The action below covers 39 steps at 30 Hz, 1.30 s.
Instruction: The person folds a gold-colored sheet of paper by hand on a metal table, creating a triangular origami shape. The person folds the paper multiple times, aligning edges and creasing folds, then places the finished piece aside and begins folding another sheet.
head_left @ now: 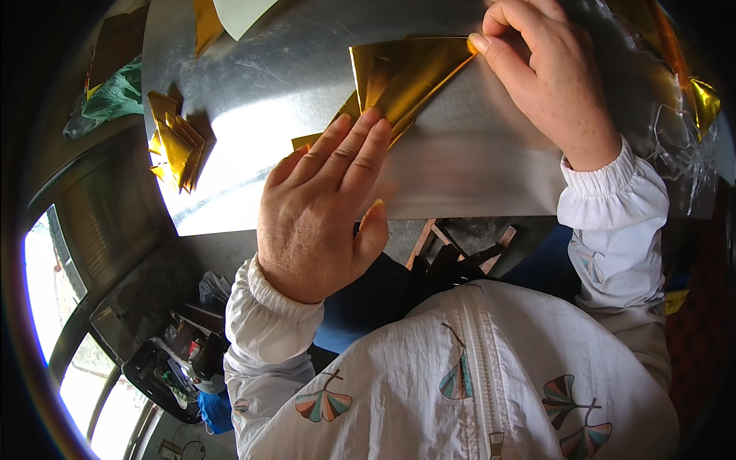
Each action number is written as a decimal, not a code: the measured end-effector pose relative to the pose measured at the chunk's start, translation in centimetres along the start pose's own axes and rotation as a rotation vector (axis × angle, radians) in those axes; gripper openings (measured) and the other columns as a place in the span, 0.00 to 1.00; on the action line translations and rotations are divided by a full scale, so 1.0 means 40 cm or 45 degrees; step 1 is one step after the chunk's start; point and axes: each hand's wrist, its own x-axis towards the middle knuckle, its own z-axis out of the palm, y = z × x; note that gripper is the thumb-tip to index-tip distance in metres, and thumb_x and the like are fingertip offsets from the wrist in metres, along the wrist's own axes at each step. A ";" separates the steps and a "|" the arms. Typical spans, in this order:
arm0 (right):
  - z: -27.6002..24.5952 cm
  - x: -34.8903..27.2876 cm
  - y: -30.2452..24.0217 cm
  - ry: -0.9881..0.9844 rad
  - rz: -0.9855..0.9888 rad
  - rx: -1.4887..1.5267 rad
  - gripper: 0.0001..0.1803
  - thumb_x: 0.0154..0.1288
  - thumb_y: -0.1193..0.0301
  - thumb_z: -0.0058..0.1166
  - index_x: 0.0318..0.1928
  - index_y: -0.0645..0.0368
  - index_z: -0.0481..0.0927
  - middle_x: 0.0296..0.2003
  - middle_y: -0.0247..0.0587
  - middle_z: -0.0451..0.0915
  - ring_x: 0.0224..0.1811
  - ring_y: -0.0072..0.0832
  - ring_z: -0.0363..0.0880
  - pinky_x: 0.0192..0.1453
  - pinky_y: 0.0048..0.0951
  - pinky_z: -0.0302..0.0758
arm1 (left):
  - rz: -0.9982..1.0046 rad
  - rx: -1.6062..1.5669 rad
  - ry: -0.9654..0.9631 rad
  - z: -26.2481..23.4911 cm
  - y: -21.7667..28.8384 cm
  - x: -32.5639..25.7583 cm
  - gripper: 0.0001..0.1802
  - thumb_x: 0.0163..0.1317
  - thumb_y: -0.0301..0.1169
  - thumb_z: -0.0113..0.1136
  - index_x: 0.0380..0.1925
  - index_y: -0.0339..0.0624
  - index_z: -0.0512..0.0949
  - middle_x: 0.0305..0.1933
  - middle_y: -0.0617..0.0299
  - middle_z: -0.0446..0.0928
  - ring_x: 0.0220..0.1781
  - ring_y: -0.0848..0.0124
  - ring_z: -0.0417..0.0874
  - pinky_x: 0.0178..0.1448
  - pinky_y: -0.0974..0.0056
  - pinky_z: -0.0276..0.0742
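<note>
Pressing with the left hand (318, 207) and pinching with the right hand (548, 80), we have the folded gold sheet (410, 73) on the shiny grey desk (475, 172), in front of us. Our left fingers lie nearly together across the sheet's near part, the thumb set apart and off it; that hand clamps nothing. Our right thumb and forefinger are closed on the sheet's far right corner. To do this well, we would bear down evenly with the left fingertips so the layers don't slide, and guide the corner with a light pinch, since such thin-looking material probably creases wherever it is squeezed. We should line up the edges before firming any fold. A stack of folded gold pieces (182, 146) sits well apart to our left.
</note>
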 end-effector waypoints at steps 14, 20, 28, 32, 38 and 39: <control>0.010 0.000 0.000 0.042 -0.024 -0.002 0.08 0.56 0.73 0.61 0.30 0.58 0.73 0.39 0.43 0.77 0.39 0.42 0.78 0.46 0.40 0.71 | -0.103 0.082 -0.075 -0.005 0.034 0.004 0.33 0.56 0.41 0.53 0.63 0.41 0.73 0.67 0.53 0.73 0.70 0.56 0.71 0.67 0.52 0.72; 0.023 0.000 0.024 0.011 0.077 0.193 0.09 0.55 0.72 0.63 0.29 0.57 0.74 0.39 0.41 0.79 0.36 0.40 0.79 0.45 0.43 0.71 | -0.215 0.158 -0.083 0.004 0.071 0.000 0.40 0.49 0.48 0.63 0.63 0.44 0.73 0.71 0.61 0.68 0.74 0.64 0.65 0.70 0.47 0.64; 0.027 -0.004 0.029 0.097 -0.010 0.071 0.06 0.55 0.73 0.62 0.30 0.55 0.77 0.37 0.34 0.80 0.33 0.38 0.80 0.43 0.41 0.72 | 0.112 -0.237 0.149 0.037 0.023 0.050 0.33 0.43 0.39 0.73 0.44 0.20 0.78 0.64 0.41 0.69 0.63 0.51 0.77 0.59 0.57 0.80; 0.040 0.002 0.018 0.192 -0.146 0.052 0.06 0.56 0.77 0.59 0.34 0.55 0.79 0.39 0.37 0.79 0.36 0.39 0.80 0.45 0.41 0.73 | 0.127 -0.234 0.173 0.047 0.020 0.048 0.37 0.41 0.40 0.75 0.48 0.23 0.77 0.65 0.42 0.68 0.59 0.52 0.80 0.58 0.58 0.81; 0.040 -0.002 0.010 0.077 -0.167 0.119 0.09 0.55 0.83 0.57 0.36 0.58 0.80 0.38 0.39 0.78 0.39 0.39 0.80 0.46 0.39 0.73 | 0.179 -0.238 0.133 0.058 0.006 0.037 0.49 0.41 0.46 0.75 0.60 0.26 0.70 0.69 0.41 0.64 0.66 0.52 0.73 0.65 0.56 0.75; 0.039 -0.003 0.010 0.075 -0.176 0.101 0.09 0.55 0.83 0.57 0.36 0.59 0.79 0.38 0.39 0.78 0.39 0.39 0.80 0.46 0.38 0.74 | 0.198 -0.211 0.116 0.060 0.005 0.033 0.50 0.41 0.48 0.75 0.61 0.26 0.69 0.70 0.41 0.62 0.68 0.51 0.71 0.67 0.55 0.73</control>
